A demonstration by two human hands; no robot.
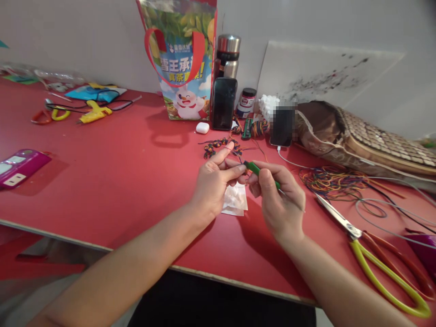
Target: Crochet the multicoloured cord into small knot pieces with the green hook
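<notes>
Several knotted multicoloured cords (218, 143) look finished on the flat red tabletop (136, 181), while our left hand (213, 181) pinches, apparently, a thin dark cord (241, 160), our right hand (281, 193) grasps a slim green black-tipped tool (254, 168) beside it, and loose multicoloured strands (335, 179) lie unknotted.

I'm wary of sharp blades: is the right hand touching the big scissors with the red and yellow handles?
Apart. The head view shows a strip of red tabletop between the right hand and the big scissors.
</notes>
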